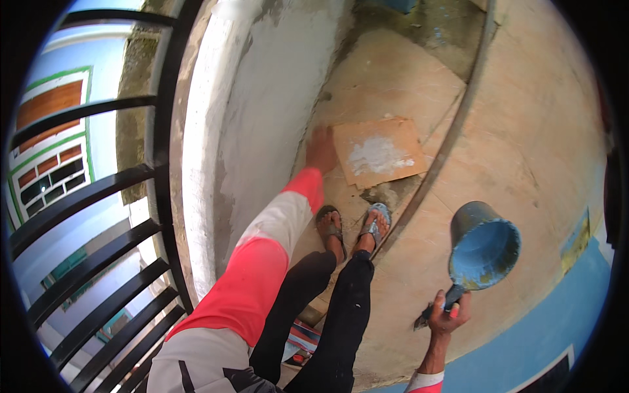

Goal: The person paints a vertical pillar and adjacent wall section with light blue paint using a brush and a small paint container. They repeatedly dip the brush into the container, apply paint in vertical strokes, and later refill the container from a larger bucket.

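Note:
My right hand (451,313), at the lower right, is closed round the handle of a blue-grey dipper (488,245). The dipper's bowl is tilted, its blue inside showing with worn, stained patches. Something dark and ragged (422,319) sticks out beside that hand; its kind is unclear. My left arm reaches forward, and my left hand (320,149) is smeared by motion beside the left edge of a brown flat sheet (350,167) marked with a white smear. Whether that hand touches the sheet or the grey wall I cannot tell.
A low grey plastered wall (275,98) with a white edge runs along my left, with black metal railings (166,164) beyond. My sandalled feet (373,221) stand on tan tiles. A dark curved strip (452,131) crosses the floor; a blue wall (517,354) is lower right.

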`<action>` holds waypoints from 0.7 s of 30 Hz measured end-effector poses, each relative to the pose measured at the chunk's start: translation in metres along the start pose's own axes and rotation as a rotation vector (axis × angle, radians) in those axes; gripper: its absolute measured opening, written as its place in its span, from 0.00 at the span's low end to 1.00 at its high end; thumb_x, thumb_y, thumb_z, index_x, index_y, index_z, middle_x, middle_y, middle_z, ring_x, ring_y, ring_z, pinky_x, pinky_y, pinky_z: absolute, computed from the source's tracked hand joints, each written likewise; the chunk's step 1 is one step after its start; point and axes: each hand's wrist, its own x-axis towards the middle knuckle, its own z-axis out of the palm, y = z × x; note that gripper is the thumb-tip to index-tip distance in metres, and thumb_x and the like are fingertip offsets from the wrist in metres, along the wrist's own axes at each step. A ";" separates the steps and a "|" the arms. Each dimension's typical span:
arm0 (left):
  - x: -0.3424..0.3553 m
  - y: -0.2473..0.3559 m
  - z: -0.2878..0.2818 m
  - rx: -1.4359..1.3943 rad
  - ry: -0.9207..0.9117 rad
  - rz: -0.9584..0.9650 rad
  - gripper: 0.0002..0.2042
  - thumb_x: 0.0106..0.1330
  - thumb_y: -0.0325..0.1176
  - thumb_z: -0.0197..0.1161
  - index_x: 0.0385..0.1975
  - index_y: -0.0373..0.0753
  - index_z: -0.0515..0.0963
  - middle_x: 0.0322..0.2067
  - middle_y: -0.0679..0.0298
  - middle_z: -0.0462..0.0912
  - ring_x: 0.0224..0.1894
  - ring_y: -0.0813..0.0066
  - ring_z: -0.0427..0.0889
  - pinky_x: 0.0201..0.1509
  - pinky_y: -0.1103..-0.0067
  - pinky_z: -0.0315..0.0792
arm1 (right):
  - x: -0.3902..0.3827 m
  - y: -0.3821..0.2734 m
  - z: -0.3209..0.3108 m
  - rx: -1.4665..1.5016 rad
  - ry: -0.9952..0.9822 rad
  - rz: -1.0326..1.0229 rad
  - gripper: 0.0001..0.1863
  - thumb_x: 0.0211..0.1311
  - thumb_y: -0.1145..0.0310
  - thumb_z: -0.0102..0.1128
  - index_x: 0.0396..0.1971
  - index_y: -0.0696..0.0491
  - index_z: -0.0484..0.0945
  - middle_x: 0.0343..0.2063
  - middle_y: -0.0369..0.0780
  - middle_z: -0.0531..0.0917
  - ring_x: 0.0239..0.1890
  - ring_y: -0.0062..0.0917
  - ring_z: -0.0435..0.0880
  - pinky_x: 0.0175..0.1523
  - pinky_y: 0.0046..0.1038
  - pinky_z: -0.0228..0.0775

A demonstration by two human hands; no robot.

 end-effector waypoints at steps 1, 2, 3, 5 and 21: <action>0.008 -0.003 -0.021 0.259 0.193 0.191 0.35 0.65 0.33 0.62 0.73 0.38 0.60 0.76 0.48 0.53 0.78 0.51 0.54 0.75 0.49 0.57 | 0.002 -0.003 -0.001 -0.018 0.006 -0.018 0.13 0.53 0.70 0.67 0.35 0.59 0.75 0.29 0.46 0.75 0.29 0.42 0.76 0.35 0.37 0.68; 0.008 -0.007 -0.047 0.520 0.364 0.391 0.31 0.68 0.31 0.58 0.73 0.39 0.61 0.76 0.50 0.54 0.78 0.52 0.52 0.76 0.48 0.56 | 0.002 -0.011 -0.002 -0.041 0.004 -0.022 0.13 0.54 0.70 0.68 0.34 0.59 0.74 0.29 0.46 0.75 0.29 0.42 0.75 0.35 0.37 0.67; 0.001 0.002 -0.080 0.714 0.386 0.627 0.29 0.71 0.33 0.55 0.73 0.40 0.61 0.76 0.53 0.54 0.79 0.54 0.50 0.77 0.48 0.54 | 0.000 -0.016 -0.003 -0.046 0.038 -0.014 0.13 0.55 0.70 0.68 0.31 0.58 0.72 0.27 0.45 0.74 0.27 0.40 0.74 0.34 0.36 0.66; -0.002 -0.036 -0.119 0.336 0.201 0.694 0.28 0.75 0.38 0.52 0.74 0.42 0.61 0.77 0.57 0.54 0.80 0.57 0.48 0.79 0.48 0.48 | 0.015 -0.037 -0.009 -0.030 -0.008 -0.053 0.13 0.54 0.70 0.69 0.29 0.57 0.71 0.26 0.43 0.72 0.26 0.39 0.73 0.32 0.36 0.64; 0.006 0.023 -0.010 0.065 -0.038 0.100 0.54 0.42 0.45 0.83 0.69 0.36 0.57 0.66 0.48 0.65 0.70 0.45 0.63 0.68 0.49 0.64 | 0.010 -0.024 -0.024 -0.054 -0.007 0.023 0.15 0.45 0.72 0.71 0.26 0.54 0.69 0.22 0.40 0.71 0.24 0.36 0.71 0.29 0.36 0.60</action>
